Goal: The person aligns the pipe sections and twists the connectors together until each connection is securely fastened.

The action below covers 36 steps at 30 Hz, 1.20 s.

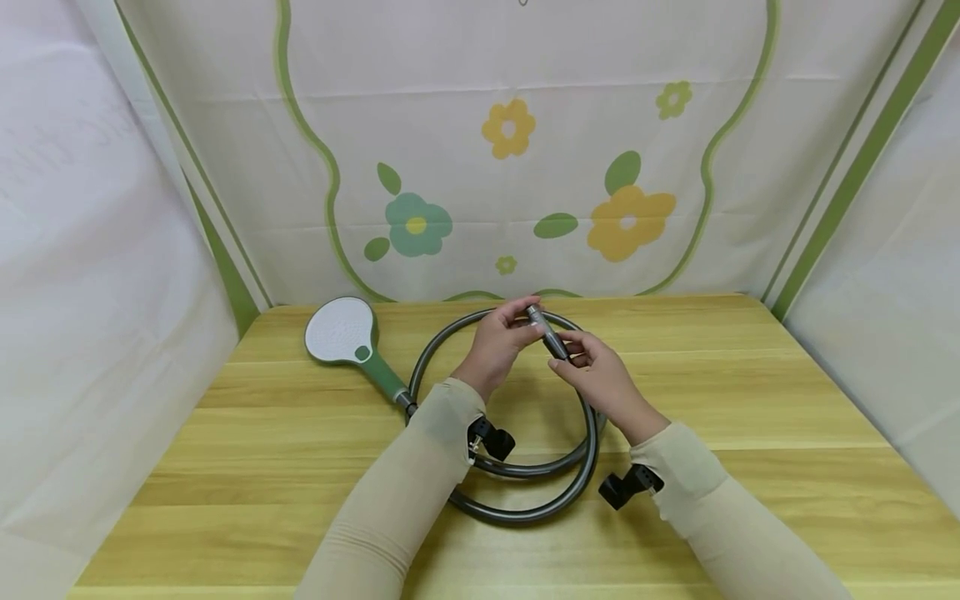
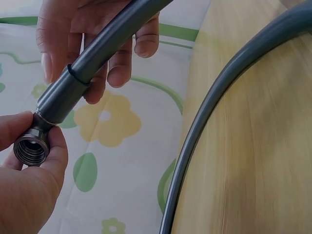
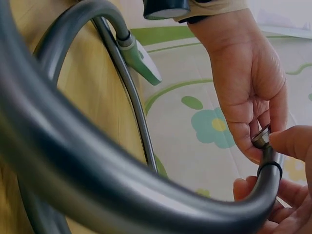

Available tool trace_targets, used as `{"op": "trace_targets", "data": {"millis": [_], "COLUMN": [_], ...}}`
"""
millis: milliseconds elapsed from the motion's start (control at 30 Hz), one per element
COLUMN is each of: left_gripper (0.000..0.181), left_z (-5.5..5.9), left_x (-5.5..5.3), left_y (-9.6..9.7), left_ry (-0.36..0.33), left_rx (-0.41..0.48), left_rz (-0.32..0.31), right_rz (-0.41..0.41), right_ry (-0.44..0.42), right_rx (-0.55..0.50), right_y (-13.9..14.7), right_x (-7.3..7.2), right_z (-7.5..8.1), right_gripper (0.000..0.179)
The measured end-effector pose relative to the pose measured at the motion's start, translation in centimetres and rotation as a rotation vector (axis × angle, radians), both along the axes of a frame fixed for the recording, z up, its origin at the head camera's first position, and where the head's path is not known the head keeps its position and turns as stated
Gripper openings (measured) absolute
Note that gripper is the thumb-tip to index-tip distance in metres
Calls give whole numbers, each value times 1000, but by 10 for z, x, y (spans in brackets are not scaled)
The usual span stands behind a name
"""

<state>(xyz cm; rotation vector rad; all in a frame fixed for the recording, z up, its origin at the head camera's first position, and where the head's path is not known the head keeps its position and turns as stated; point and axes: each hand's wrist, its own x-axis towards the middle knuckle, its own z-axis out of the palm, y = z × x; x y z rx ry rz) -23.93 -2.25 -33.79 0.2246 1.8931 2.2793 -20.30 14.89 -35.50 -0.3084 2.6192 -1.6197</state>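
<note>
A dark grey shower hose [image 1: 517, 517] lies in loops on the wooden table, its free end lifted between the two hands. My left hand [image 1: 497, 346] pinches the threaded metal nut [image 2: 31, 148] at that end between thumb and finger; the nut's open mouth shows its inner thread. Just behind the nut, my right hand [image 1: 603, 379] holds the hose's collar [image 2: 63, 100], fingers curled round the far side. In the right wrist view the near stretch of hose covers much of the scene. A shower head [image 1: 341, 329] with a green handle [image 1: 382, 375] is joined to the hose's other end.
The shower head lies at the table's [image 1: 262, 467] back left, its white face up. A white cloth with printed flowers [image 1: 630, 221] hangs behind the table, and white cloth walls [image 1: 892, 333] stand at both sides. Black camera mounts [image 1: 491, 440] sit on both wrists.
</note>
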Motion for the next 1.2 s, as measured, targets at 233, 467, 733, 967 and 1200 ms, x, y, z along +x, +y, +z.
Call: {"op": "trace_targets", "data": {"millis": [233,467,733,967,1200], "left_gripper": [46,47,48,48,47], "left_z": [1,1,-1,-2,-3], "left_x": [1,0,0,1,1], "left_y": [-1,1,2,2,2], "left_ry": [-1,-3,-5,4,4], "left_rx": [-1,8,15,20,20], "left_rz": [2,-6,-12,-15,-7], "right_rz": [-20,-28,-28,-26,-25], "right_ry": [30,84,96,115,114], "right_rx": [18,61,45,40,31], "right_y": [-1,-2,-3,-4,-4], "right_x": [0,-2,-1,-1,-2], "right_z": [-2,-4,-5,-4,-5], "right_gripper": [49,49,46,42,40]}}
